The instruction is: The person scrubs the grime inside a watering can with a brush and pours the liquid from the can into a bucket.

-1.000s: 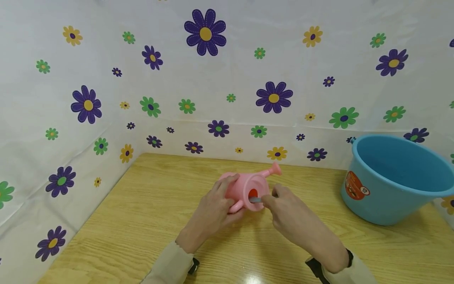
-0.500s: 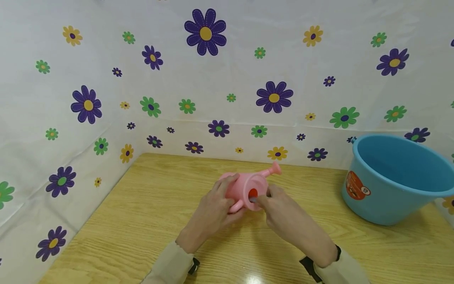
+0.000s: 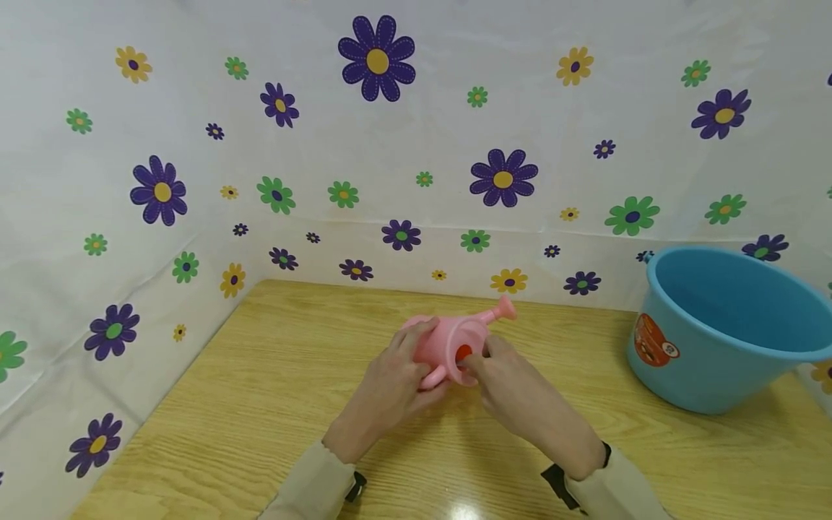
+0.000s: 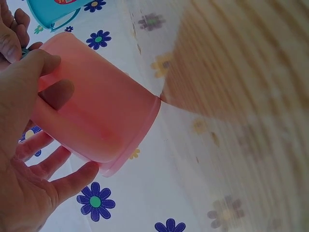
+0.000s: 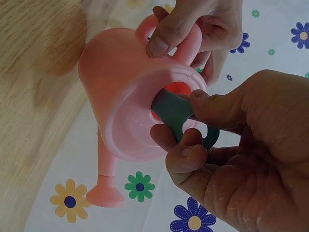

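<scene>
A pink toy watering can (image 3: 434, 347) lies tilted over the table, its round mouth facing right and its spout (image 3: 503, 309) pointing to the back right. My left hand (image 3: 383, 383) holds it by the body and handle, thumb on the pink wall. At the mouth, my right hand (image 3: 520, 386) pinches a dark green handle with a loop end (image 5: 171, 110) between thumb and fingers. The handle's front reaches into the can. A red piece (image 5: 178, 88) shows inside, behind the handle; the rest of it is hidden by the can.
A light blue bucket (image 3: 708, 368) with a red sticker stands at the right of the wooden table (image 3: 273, 404). White cloth (image 3: 292, 43) printed with flowers hangs behind and to the left.
My right hand has moved left, closer to the can's mouth, and the handle has gone deeper in, with less of it showing. The left hand and the can stay put.
</scene>
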Motion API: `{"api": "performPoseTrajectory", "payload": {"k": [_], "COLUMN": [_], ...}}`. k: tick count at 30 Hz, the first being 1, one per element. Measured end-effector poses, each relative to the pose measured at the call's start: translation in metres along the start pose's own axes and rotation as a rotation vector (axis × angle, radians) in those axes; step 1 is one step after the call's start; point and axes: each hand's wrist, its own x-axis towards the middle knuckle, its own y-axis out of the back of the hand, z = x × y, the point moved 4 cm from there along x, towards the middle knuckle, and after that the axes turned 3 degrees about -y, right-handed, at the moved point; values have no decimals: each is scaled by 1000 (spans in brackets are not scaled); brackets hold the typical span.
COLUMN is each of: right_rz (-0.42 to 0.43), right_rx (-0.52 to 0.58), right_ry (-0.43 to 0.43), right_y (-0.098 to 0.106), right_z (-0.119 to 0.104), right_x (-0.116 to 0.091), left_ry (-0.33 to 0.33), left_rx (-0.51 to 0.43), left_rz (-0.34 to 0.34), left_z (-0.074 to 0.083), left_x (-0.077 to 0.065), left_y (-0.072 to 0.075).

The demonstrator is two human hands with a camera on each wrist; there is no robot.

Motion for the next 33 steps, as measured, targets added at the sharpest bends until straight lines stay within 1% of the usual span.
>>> {"api": "performPoseTrajectory", "payload": {"k": [5, 11, 16, 21, 25, 30, 33], "right_rz": [9, 27, 15, -16, -28, -18, -37], "right_rx": [-7, -14, 12, 42, 37, 31, 46], "right_ry": [11, 43, 28, 0, -15, -22, -45], "right_y": [1, 5, 8, 13, 17, 22, 25], "right_z": [-1, -2, -4, -4, -4, -5, -5], "right_x": [0, -3, -3, -4, -6, -9, -11], "left_ry": [-10, -5, -3, -11, -12, -11, -10], "left_rx": [9, 10, 20, 23, 16, 15, 16], "left_rz": [10, 3, -4, 0, 8, 10, 9], "left_z": [0, 0, 0, 0, 0, 0, 0], "left_x": [0, -1, -2, -2, -2, -2, -2], "left_y": [0, 0, 1, 1, 2, 2, 2]}}
